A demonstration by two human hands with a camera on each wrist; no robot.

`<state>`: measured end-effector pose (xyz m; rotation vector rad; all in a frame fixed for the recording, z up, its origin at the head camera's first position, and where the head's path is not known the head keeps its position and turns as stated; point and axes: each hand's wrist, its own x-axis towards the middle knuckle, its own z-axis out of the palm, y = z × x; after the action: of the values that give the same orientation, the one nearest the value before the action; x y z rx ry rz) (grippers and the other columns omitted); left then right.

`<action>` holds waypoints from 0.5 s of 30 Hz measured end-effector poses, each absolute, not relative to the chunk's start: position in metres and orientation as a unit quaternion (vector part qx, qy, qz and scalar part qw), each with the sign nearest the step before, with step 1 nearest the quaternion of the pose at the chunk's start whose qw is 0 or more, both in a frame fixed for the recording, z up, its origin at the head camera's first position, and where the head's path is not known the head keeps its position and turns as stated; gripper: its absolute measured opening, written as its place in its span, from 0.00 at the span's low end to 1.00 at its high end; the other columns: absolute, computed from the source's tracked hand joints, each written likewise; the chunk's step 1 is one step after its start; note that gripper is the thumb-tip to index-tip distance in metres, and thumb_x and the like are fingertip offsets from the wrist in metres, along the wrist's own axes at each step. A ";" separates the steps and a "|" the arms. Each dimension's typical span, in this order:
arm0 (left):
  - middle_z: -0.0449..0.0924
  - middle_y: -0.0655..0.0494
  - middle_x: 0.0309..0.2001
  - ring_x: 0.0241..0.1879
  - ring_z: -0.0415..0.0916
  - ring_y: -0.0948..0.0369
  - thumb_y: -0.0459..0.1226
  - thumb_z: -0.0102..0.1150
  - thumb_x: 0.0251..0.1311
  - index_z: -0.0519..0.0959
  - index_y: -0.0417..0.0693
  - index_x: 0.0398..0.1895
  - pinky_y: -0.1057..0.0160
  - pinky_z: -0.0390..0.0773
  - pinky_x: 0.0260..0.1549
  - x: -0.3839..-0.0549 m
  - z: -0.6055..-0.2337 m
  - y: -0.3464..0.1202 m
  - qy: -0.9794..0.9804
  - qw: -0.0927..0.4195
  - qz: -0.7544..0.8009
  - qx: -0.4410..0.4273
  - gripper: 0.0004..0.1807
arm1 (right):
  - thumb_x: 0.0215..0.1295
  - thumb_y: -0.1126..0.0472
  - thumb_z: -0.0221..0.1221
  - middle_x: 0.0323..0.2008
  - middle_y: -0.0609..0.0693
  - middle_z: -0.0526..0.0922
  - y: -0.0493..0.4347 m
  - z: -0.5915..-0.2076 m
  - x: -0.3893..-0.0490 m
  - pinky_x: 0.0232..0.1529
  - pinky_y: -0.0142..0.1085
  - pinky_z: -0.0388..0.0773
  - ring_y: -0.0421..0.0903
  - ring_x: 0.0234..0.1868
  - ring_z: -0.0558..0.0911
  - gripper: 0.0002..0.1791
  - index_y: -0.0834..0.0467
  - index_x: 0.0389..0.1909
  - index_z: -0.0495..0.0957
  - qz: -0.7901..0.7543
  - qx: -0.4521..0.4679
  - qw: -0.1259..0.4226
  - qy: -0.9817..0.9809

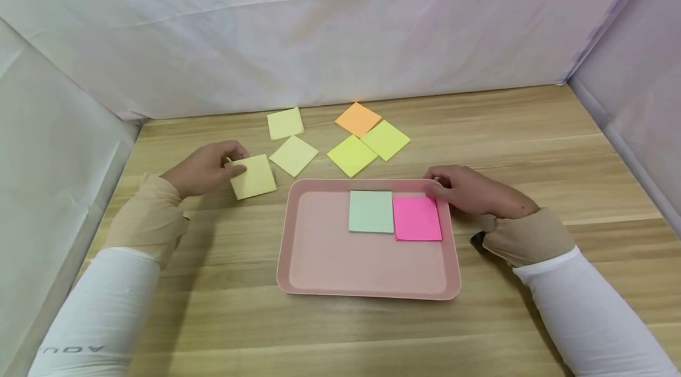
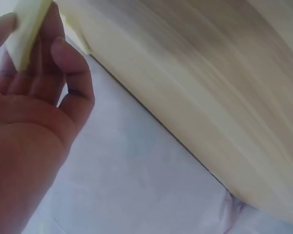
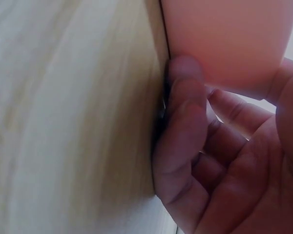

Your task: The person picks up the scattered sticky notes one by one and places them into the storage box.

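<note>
Person's L hand (image 1: 207, 170) pinches a pale yellow note pad (image 1: 255, 177), thumb on the upper face, other fingers behind; pad is tilted, on the L side of the wooden table (image 1: 239, 324), left of the pink tray (image 1: 319, 253). Its R edge is just beside a diamond-turned pale pad (image 1: 294, 156); can't tell if they touch. Another pale pad (image 1: 285, 123) lies farther back, near the far table edge. R hand (image 1: 470, 191) grips the tray's far R corner: thumb over the rim, fingers bent against the outer wall, close to the tabletop per the R wrist view. In the tray, toward the far side, a mint pad (image 1: 370, 211) lies flat w/ a hot-pink pad (image 1: 417, 220) right beside it, the latter nearer the R wall. Beyond the tray, a little R of the pale ones, is a tight group: orange pad (image 1: 359, 120) farthest, bright yellow pad (image 1: 353, 155) nearest, & a second bright yellow one (image 1: 385, 140) to the R, edges about meeting. White cloth (image 1: 319, 40) hangs behind the table. Both arms wear white sleeves (image 1: 596, 306) w/ tan wraps (image 1: 149, 211) at the wrists.
</note>
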<state>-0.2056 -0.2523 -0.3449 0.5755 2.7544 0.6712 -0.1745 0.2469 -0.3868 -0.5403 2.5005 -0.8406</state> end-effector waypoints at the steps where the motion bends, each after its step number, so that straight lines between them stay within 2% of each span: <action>1: 0.82 0.48 0.43 0.33 0.72 0.58 0.37 0.57 0.70 0.77 0.46 0.45 0.60 0.72 0.35 -0.205 -0.343 -0.250 0.944 0.118 0.235 0.198 0.06 | 0.76 0.51 0.53 0.32 0.47 0.79 0.247 -0.387 -0.174 0.38 0.38 0.70 0.44 0.35 0.73 0.11 0.51 0.45 0.80 -0.305 -0.196 0.223 0.905; 4: 0.83 0.50 0.42 0.27 0.71 0.60 0.37 0.58 0.69 0.77 0.48 0.44 0.63 0.72 0.29 -0.202 -0.335 -0.242 0.945 0.107 0.248 0.183 0.05 | 0.76 0.51 0.53 0.32 0.47 0.79 0.247 -0.386 -0.174 0.38 0.37 0.70 0.44 0.35 0.73 0.11 0.51 0.46 0.80 -0.304 -0.195 0.225 0.905; 7: 0.84 0.51 0.41 0.26 0.74 0.60 0.37 0.59 0.68 0.79 0.49 0.44 0.64 0.73 0.27 -0.197 -0.326 -0.233 0.947 0.086 0.259 0.167 0.05 | 0.76 0.51 0.53 0.30 0.47 0.77 0.247 -0.385 -0.174 0.36 0.37 0.70 0.44 0.33 0.72 0.11 0.51 0.46 0.80 -0.303 -0.194 0.228 0.905; 15: 0.85 0.57 0.37 0.36 0.80 0.60 0.35 0.61 0.64 0.81 0.50 0.41 0.58 0.78 0.37 -0.173 -0.308 -0.199 0.949 0.000 0.227 0.221 0.05 | 0.76 0.51 0.53 0.29 0.47 0.77 0.246 -0.386 -0.175 0.35 0.37 0.69 0.44 0.33 0.72 0.10 0.51 0.45 0.80 -0.304 -0.195 0.228 0.904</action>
<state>-0.1726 -0.1993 -0.3075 0.6937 2.9804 0.7134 -0.1748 0.2463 -0.3856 -0.5357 2.4903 -0.8367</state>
